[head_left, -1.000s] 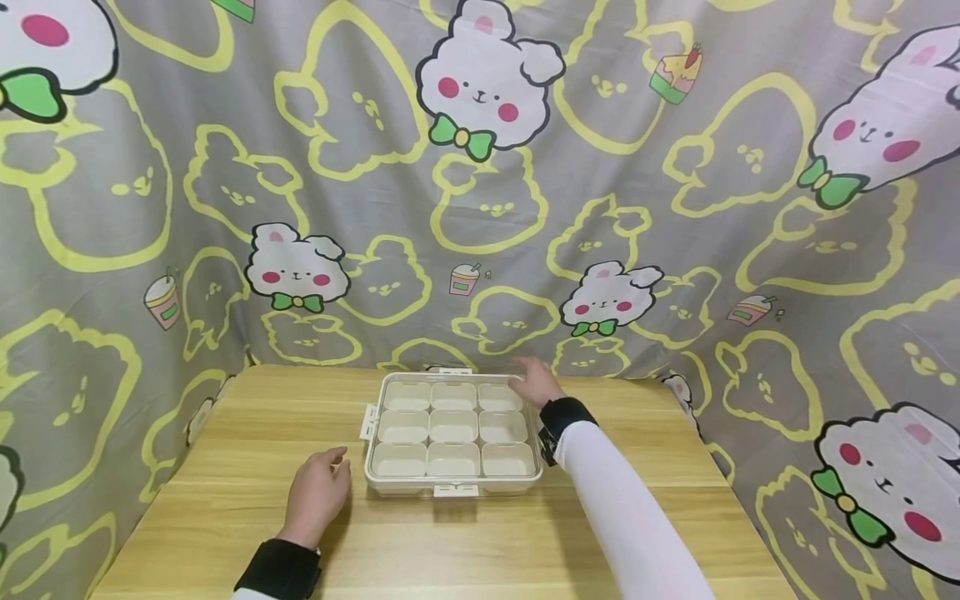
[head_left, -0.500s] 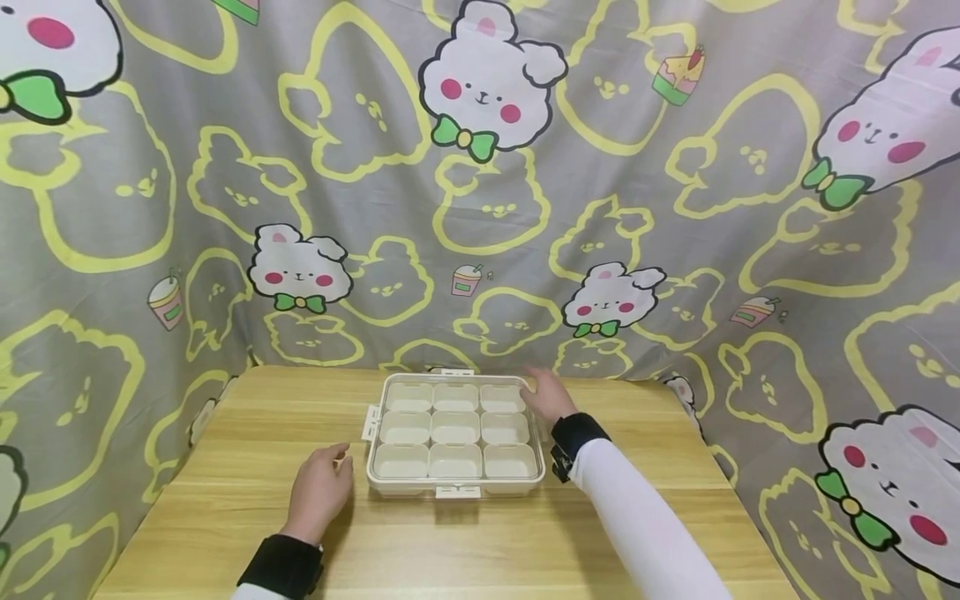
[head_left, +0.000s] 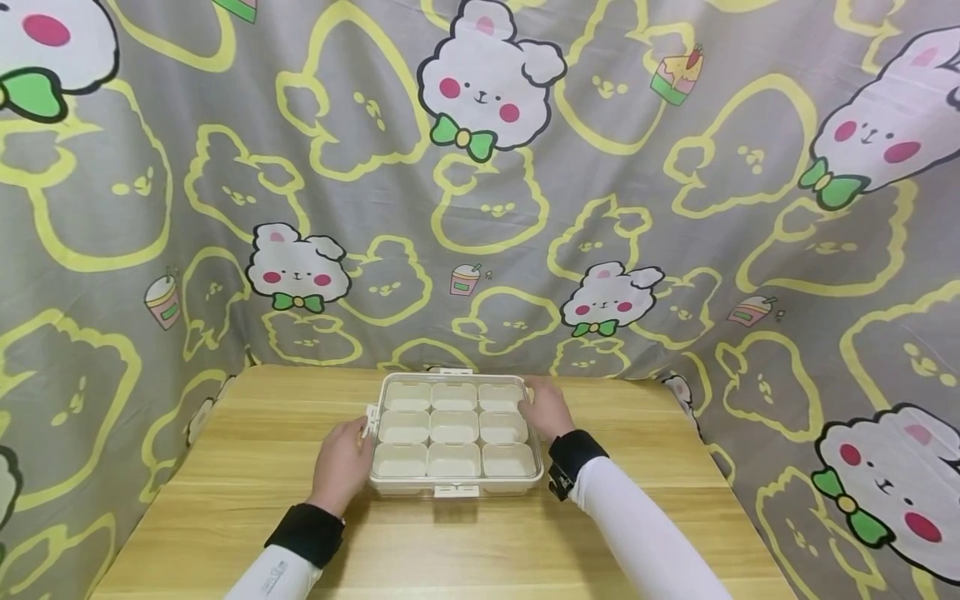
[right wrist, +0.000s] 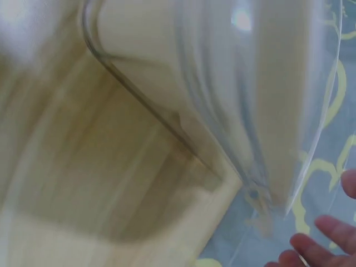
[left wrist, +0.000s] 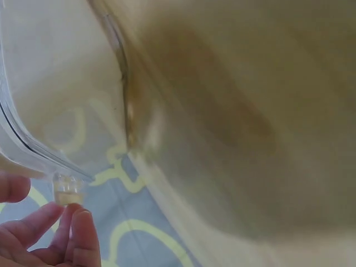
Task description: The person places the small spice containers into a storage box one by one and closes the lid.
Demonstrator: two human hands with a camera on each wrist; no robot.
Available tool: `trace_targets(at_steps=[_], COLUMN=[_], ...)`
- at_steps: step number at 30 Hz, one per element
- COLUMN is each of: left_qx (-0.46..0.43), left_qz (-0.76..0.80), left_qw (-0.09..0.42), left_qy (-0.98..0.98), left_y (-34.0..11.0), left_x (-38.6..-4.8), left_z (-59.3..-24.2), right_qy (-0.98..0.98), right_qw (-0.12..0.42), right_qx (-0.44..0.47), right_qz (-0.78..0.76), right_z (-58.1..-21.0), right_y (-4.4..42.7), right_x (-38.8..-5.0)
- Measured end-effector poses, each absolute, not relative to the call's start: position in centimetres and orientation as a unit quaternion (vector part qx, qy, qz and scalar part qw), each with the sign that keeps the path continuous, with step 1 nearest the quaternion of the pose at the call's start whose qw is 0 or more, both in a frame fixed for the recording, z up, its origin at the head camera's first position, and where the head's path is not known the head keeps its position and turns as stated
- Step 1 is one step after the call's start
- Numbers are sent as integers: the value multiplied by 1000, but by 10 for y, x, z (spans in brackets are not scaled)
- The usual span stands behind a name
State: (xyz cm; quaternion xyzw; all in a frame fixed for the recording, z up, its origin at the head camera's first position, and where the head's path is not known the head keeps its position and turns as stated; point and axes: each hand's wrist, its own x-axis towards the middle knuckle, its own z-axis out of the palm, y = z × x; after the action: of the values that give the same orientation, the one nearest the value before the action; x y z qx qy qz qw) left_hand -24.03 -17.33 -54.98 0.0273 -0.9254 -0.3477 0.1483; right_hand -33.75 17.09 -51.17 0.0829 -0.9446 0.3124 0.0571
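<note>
A cream storage box with a clear lid and several small compartment cups inside lies on the table. White latches stick out from its sides, one being the front latch. My left hand is at the left latch; in the left wrist view its fingertips touch that latch from below, the thumb apart from it. My right hand is by the far right corner. In the right wrist view its loosely bent fingers sit apart from the right latch.
The wooden table carries the box near its back edge. A grey patterned curtain hangs behind and along both sides, close to the box's far side.
My left hand has moved forward and right, reaching the left latch. My right hand has drawn slightly right and down from the far corner of the lid. The box stays in place.
</note>
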Motion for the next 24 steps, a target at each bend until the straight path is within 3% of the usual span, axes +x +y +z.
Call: trace_targets(at_steps=[6,14,24], left_qx=[10,7,23], left_qz=[-330,-320,-345], left_qw=[170,170,98], left_qy=[-929,-932,-933], left_y=[-168,-161,-153], left_x=[-253,-263,-268], left_z=[-548,-546,-553], right_qy=[-952,-945,-942], right_qw=[43,54,59], right_qx=[51,73,47], right_qz=[300,315,328], right_z=[-522,-531,-551], right_y=[166,159,155], right_x=[-328,-321,-318])
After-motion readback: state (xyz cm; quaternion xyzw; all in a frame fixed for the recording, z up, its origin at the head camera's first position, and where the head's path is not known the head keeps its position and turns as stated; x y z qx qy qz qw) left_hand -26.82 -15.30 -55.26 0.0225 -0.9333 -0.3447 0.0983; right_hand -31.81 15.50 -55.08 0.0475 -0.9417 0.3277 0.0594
